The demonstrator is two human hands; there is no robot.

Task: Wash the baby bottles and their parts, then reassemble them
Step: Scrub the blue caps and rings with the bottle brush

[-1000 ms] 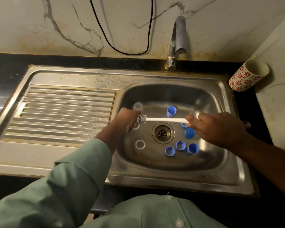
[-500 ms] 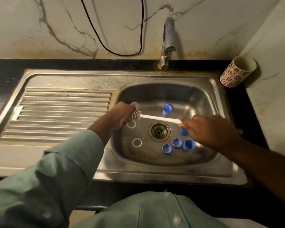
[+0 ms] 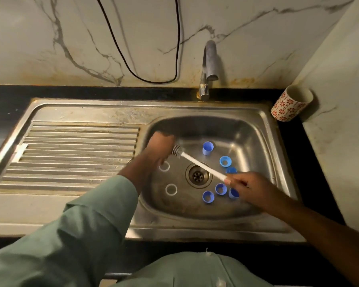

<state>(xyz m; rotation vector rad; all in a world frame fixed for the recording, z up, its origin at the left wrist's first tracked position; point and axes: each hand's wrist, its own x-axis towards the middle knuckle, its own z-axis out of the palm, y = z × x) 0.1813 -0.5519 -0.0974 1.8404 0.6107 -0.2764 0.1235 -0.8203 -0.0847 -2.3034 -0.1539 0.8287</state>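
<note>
Down in the steel sink [image 3: 263, 129], the left hand [image 3: 159, 149] is curled closed near the basin's left wall, its fingers folded around something the hand itself hides; what it holds cannot be made out. The bristled head of a small white brush [image 3: 197, 161] meets that fist at its right side, so the brush tip sits right against the grip while the handle slants down and to the right across the drain [image 3: 198, 176]. The right hand [image 3: 255, 189] pinches the far end of the handle between thumb and fingertips, the other fingers loosely bent, hovering over the lower right of the basin. Loose parts lie on the basin floor around both hands: two clear rings, one clear ring [image 3: 164, 166] just below the left fist and partly under the wrist, another clear ring [image 3: 171, 189] further toward the front edge. Blue pieces are scattered to the right: a blue cap [image 3: 207, 148] standing near the back, a blue collar [image 3: 225, 161] beside the brush handle, and a cluster of blue caps [image 3: 208, 197] just beside the right hand's fingers, one partly covered by them. A green sleeve [image 3: 87, 224] covers the left arm. A patterned cup [image 3: 291, 105] leans on the counter at the right corner, and the tap [image 3: 209, 65] stands behind the basin.
</note>
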